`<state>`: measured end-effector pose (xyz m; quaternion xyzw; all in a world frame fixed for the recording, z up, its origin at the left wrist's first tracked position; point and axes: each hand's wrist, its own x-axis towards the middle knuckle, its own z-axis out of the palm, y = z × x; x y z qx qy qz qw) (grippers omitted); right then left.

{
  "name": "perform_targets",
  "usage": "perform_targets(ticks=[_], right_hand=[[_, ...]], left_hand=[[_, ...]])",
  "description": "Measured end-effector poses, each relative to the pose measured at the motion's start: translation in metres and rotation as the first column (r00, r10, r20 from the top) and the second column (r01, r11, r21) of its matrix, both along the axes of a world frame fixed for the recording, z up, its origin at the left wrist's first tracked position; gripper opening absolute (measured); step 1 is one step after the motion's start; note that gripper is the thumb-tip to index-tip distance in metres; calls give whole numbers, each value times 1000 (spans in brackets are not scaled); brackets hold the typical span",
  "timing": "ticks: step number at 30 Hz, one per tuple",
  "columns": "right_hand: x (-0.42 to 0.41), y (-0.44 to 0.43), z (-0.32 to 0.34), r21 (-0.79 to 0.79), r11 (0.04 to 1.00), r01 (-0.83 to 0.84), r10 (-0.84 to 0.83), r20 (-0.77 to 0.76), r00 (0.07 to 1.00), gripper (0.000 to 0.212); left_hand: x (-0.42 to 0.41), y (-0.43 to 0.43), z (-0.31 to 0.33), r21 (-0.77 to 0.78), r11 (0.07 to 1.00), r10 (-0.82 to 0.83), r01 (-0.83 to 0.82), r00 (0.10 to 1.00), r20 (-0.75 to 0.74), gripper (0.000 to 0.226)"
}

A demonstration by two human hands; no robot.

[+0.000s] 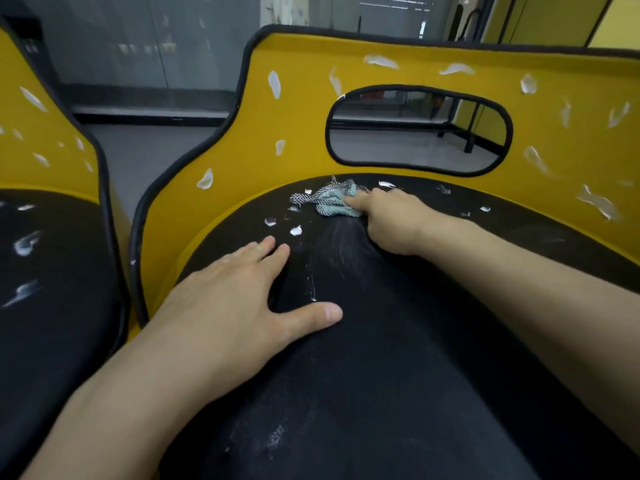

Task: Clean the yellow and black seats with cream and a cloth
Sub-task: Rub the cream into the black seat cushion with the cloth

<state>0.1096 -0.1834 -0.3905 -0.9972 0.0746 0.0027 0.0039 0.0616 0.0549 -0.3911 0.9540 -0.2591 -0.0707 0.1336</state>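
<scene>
Right hand [388, 220] at rear of black cushion [381, 341], grip curled round cloth [329, 200], index finger pressing it into seam below yellow backrest [298, 109]; likely to work cream out of crease. Left hand [235, 296] flat on cushion, grip spread, holding nothing; probably bracing for reach. Cream dabs [274, 84] unwiped on backrest and neighbouring seat [41, 133]; pale streaks on cushion suggest wiping barely begun.

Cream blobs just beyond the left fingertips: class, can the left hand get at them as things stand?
Probably yes: the left hand lies flat and empty, with only bare cushion between it and the cream blobs.
</scene>
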Motion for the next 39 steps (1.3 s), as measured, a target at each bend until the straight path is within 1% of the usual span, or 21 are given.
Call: perform_targets(ticks=[3,5,7,9,12,14,17,18,21,24,26,28,31,32,35,37,39], right_hand=[[-33,8,-1,55,992,-113,112,23,993,58],[-65,19,4,85,977,-196,198,-11,980,56],[-92,36,8,59,963,-262,263,-12,965,58],[-100,51,5,4,953,-304,304,30,952,61],[-71,61,5,-57,955,-292,295,70,953,62],[-35,67,2,-126,958,-259,268,62,961,54],[1,76,0,-151,958,-245,256,58,965,48],[3,76,-2,-146,955,-257,267,52,962,47],[-28,68,-2,-37,960,-278,280,69,957,44],[-73,67,5,-69,962,-265,269,44,962,51],[-85,70,6,-96,958,-269,272,20,962,57],[-74,76,7,-88,964,-252,255,23,967,57],[-33,80,3,-133,966,-223,228,26,973,45],[-16,82,3,-135,970,-203,209,27,978,46],[17,89,6,-69,985,-157,159,32,987,59],[18,86,2,-32,982,-186,187,32,982,61],[1,80,-3,27,969,-244,243,51,969,59]], left_hand=[[1,3,-3,-61,998,28,-29,999,-17,113],[2,3,-6,-82,995,50,-51,999,-9,114],[3,4,-8,-100,993,63,-61,998,13,117],[2,4,-10,-111,992,69,-64,997,35,117],[2,4,-11,-116,991,70,-61,995,77,112],[2,5,-11,-116,992,68,-58,994,84,111],[1,6,-11,-113,992,65,-55,993,95,109],[1,7,-11,-118,992,64,-53,993,97,108],[2,8,-14,-157,986,69,-51,991,117,106],[3,8,-19,-189,981,76,-46,985,156,105],[4,7,-21,-200,979,80,-45,983,168,105],[4,7,-21,-204,978,82,-45,981,177,104],[4,7,-20,-201,979,67,-29,980,186,104],[4,7,-19,-200,979,67,-30,981,180,105],[3,7,-18,-204,978,69,-36,985,158,105],[4,7,-19,-211,977,68,-34,985,158,106],[5,7,-22,-222,975,70,-31,983,171,106]])
